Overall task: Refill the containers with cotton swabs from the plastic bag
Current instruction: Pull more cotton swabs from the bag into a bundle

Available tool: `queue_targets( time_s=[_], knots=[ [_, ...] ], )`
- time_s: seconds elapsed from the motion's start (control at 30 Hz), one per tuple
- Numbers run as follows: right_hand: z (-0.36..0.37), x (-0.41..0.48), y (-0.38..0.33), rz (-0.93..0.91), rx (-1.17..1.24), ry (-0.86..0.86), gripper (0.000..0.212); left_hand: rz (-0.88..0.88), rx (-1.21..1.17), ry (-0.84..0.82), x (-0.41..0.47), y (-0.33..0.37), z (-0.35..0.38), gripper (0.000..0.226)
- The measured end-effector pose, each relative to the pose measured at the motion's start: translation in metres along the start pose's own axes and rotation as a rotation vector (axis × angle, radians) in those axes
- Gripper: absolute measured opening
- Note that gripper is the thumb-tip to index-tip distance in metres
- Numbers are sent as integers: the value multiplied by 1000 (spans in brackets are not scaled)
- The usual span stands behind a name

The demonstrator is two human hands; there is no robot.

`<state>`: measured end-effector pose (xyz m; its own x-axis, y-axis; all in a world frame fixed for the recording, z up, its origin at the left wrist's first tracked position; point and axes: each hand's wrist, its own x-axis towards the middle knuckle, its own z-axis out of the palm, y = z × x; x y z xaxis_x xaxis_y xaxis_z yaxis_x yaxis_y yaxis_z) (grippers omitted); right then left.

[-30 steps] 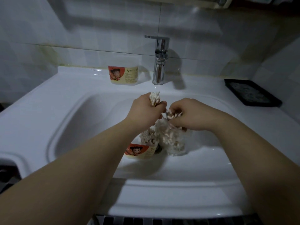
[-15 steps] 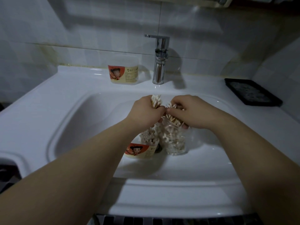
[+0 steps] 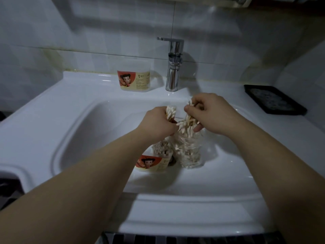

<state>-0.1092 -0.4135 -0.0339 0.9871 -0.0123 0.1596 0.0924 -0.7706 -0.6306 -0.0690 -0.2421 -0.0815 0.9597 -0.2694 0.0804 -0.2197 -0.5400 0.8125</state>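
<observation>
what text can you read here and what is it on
Nothing legible.
container on the ledge: cartoon label, print too blurred to read
container in the basin: same label, print too blurred
faucet, plastic bag, black tray: no text seen

**Q:** From where is the scene viewed?
**A:** One wide-angle, head-worn view is taken from above the near edge of the sink (image 3: 44, 120) and is directed forward and down.

**Q:** How near is it set?
**A:** Closely. The left hand (image 3: 158, 124) and right hand (image 3: 216, 115) are held mid-frame. The tap (image 3: 173, 67) and tiled wall (image 3: 105, 32) are seen at the far side.
</observation>
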Motion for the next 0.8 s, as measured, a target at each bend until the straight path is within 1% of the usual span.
queue_targets(
  time_s=[0.1, 0.17, 0.27, 0.3, 0.37, 0.43, 0.5, 0.53, 0.6, 0.7, 0.8],
  knots=[
    [2, -2, 0, 10, -60, -57, 21, -9, -38, 54, 2, -1, -1, 5],
    [1, -1, -1, -15, -51, -9, 22, -12, -88, 96, 3, -1, -2, 9],
    [-4, 1, -3, -48, -27, 109, 23, 8, -159, 138, 3, 2, -2, 6],
    [-5, 2, -2, -50, -24, 119, 23, 18, -189, 145, 3, 3, -2, 6],
    [-4, 2, 0, -40, -44, 77, 22, 25, -254, 153, 2, 5, 0, 9],
    [-1, 2, 3, -31, -79, 19, 20, 42, -294, 131, 2, 5, 1, 19],
    [1, 2, 4, -42, -103, -9, 19, 83, -293, 69, 1, 7, 2, 29],
    [1, 2, 3, -50, -106, -13, 18, 104, -286, 36, 0, 7, 2, 30],
    [0, 2, 4, -57, -72, -11, 15, 133, -300, -4, -1, 7, 2, 24],
    [0, 2, 4, -58, 71, -23, 16, 149, -330, -11, -3, 8, 1, 12],
    [1, 2, 4, -66, 62, -60, 16, 164, -311, -20, -4, 8, 2, 13]
  ],
)
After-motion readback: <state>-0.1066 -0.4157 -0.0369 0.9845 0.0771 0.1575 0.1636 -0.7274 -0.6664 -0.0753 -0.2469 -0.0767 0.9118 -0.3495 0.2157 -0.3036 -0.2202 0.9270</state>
